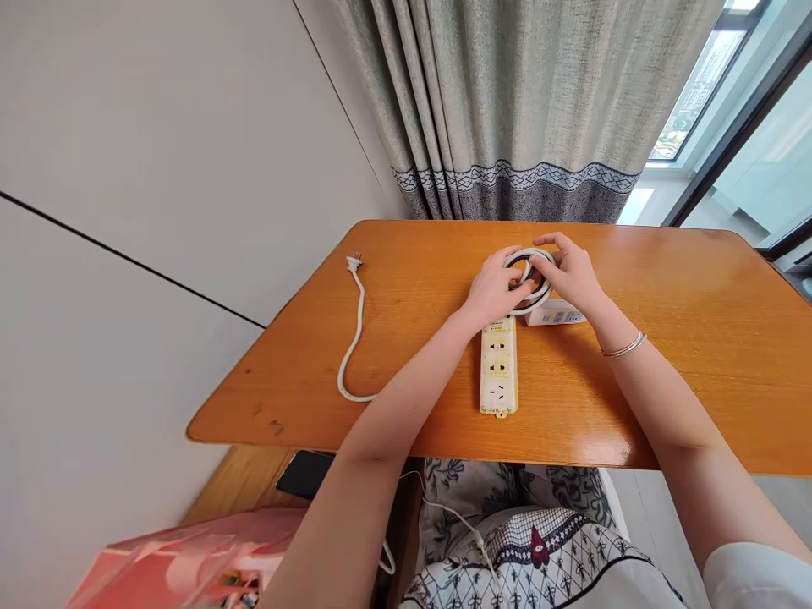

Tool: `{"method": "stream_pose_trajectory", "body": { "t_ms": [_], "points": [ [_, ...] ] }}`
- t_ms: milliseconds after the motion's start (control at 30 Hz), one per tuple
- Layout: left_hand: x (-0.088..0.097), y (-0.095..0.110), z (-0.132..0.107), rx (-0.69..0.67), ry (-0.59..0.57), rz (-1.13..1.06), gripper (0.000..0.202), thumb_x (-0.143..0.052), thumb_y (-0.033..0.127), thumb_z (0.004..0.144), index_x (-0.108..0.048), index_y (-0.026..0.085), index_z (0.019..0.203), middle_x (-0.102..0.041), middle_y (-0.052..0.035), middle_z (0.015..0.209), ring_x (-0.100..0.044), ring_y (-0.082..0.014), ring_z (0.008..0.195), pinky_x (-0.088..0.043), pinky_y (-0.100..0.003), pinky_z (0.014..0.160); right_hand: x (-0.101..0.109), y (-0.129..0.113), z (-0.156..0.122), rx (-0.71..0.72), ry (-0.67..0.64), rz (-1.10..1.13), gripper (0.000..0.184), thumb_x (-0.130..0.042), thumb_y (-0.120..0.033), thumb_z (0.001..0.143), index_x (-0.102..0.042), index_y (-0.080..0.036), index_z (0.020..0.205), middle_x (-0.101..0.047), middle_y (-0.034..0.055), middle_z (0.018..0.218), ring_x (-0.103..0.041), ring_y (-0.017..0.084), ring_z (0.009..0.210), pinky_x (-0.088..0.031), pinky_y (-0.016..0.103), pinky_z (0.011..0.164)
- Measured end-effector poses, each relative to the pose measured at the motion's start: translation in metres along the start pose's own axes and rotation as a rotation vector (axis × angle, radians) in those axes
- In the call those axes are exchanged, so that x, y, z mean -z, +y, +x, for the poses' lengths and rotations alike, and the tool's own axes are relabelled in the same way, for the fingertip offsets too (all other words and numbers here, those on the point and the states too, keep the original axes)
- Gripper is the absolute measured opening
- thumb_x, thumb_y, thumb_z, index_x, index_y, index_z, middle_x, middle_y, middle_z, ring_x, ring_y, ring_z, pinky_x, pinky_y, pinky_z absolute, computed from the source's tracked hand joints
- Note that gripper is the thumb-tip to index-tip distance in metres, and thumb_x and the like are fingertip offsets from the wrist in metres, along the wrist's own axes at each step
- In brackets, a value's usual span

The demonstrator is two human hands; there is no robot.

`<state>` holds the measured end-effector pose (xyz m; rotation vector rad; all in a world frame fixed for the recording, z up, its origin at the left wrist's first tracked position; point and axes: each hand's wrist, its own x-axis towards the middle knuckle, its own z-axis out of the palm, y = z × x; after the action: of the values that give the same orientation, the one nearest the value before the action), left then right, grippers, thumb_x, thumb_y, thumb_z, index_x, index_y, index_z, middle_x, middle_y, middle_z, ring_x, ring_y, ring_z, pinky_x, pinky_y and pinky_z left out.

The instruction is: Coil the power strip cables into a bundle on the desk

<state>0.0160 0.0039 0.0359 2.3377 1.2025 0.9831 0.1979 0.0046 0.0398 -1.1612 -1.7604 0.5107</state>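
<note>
A coiled cable [538,306], white with a black strand showing in the loops, is between my two hands over the far middle of the table. My left hand [493,289] grips the coil's left side, with fingers reaching into the loop. On the right side, my right hand [572,272] holds the coil between thumb and fingers. Just below the left hand lies a yellowed white power strip [499,372], sockets up. A smaller white power strip [556,314] sits behind and under the coil, partly hidden by it and my right hand.
On the table [698,372], a white cord [360,326] with a plug [353,263] lies left, running behind my left forearm. A dark phone-like object [304,474] and pink plastic bag [203,558] are below the left edge. A curtain [539,101] hangs behind.
</note>
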Motion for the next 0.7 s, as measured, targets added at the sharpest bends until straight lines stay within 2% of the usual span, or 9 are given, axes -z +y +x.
{"method": "stream_pose_trajectory", "body": {
  "t_ms": [100,167,267,367,433,500,567,700],
  "points": [
    [-0.002,0.004,-0.002,-0.049,0.081,-0.053,0.023,-0.07,0.029,0.086,-0.066,0.017,0.067,-0.053,-0.0151,0.149,-0.05,-0.0316,0.141,-0.037,-0.055,0.121,0.006,0.002,0.005,-0.031,0.012,0.101,0.038,-0.066,-0.056,0.088,-0.065,-0.022,0.105,-0.066,-0.0019,0.064,-0.06,0.016,0.056,-0.049,0.03,0.056],
    [0.001,0.008,-0.004,-0.115,0.093,-0.121,0.018,-0.073,0.029,0.083,-0.066,0.017,0.072,-0.051,-0.0146,0.152,-0.047,-0.031,0.143,-0.039,-0.053,0.12,0.006,0.006,0.008,0.002,0.007,0.218,0.045,-0.066,-0.063,0.086,-0.068,-0.022,0.107,-0.067,-0.0011,0.068,-0.06,0.015,0.059,-0.052,0.03,0.058],
    [0.013,0.016,-0.007,-0.223,0.068,-0.191,0.02,-0.076,0.033,0.082,-0.064,0.018,0.075,-0.042,-0.0137,0.159,-0.041,-0.0317,0.149,-0.039,-0.052,0.121,0.002,0.013,0.011,0.073,0.003,0.311,0.051,-0.062,-0.067,0.088,-0.072,-0.024,0.112,-0.072,0.0032,0.086,-0.065,0.017,0.068,-0.058,0.034,0.064],
    [0.025,0.019,-0.008,-0.285,0.047,-0.272,0.024,-0.073,0.041,0.086,-0.065,0.019,0.081,-0.035,-0.0113,0.165,-0.038,-0.0322,0.151,-0.037,-0.053,0.122,-0.003,0.013,0.01,0.205,0.058,0.2,0.051,-0.054,-0.066,0.094,-0.073,-0.027,0.12,-0.072,0.0085,0.111,-0.07,0.023,0.098,-0.061,0.045,0.088],
    [0.029,0.018,-0.008,-0.291,0.04,-0.341,0.026,-0.068,0.046,0.09,-0.066,0.02,0.087,-0.035,-0.0112,0.166,-0.04,-0.032,0.151,-0.037,-0.053,0.122,-0.004,0.007,0.007,0.33,0.109,0.048,0.051,-0.051,-0.063,0.096,-0.068,-0.029,0.131,-0.065,0.0113,0.132,-0.061,0.027,0.126,-0.053,0.051,0.107],
    [0.03,0.016,-0.007,-0.285,0.038,-0.388,0.029,-0.065,0.05,0.092,-0.066,0.021,0.091,-0.038,-0.0121,0.163,-0.042,-0.0321,0.149,-0.037,-0.054,0.121,-0.003,-0.001,0.003,0.428,0.108,-0.07,0.052,-0.053,-0.058,0.097,-0.061,-0.03,0.139,-0.055,0.0119,0.148,-0.05,0.029,0.141,-0.045,0.054,0.116],
    [0.029,0.015,-0.006,-0.279,0.037,-0.404,0.032,-0.065,0.053,0.091,-0.067,0.021,0.093,-0.042,-0.0129,0.16,-0.042,-0.032,0.149,-0.036,-0.054,0.122,0.001,-0.011,0.001,0.478,0.084,-0.116,0.046,-0.055,-0.051,0.097,-0.061,-0.028,0.136,-0.056,0.0121,0.15,-0.051,0.029,0.141,-0.043,0.055,0.117],
    [0.027,0.018,-0.007,-0.246,0.043,-0.38,0.033,-0.07,0.053,0.087,-0.068,0.022,0.098,-0.047,-0.0127,0.152,-0.043,-0.0301,0.147,-0.035,-0.05,0.123,0.009,-0.026,-0.001,0.477,0.14,-0.088,0.02,-0.055,-0.038,0.097,-0.067,-0.025,0.106,-0.071,0.0111,0.126,-0.065,0.027,0.121,-0.051,0.051,0.106]
  ]
}}
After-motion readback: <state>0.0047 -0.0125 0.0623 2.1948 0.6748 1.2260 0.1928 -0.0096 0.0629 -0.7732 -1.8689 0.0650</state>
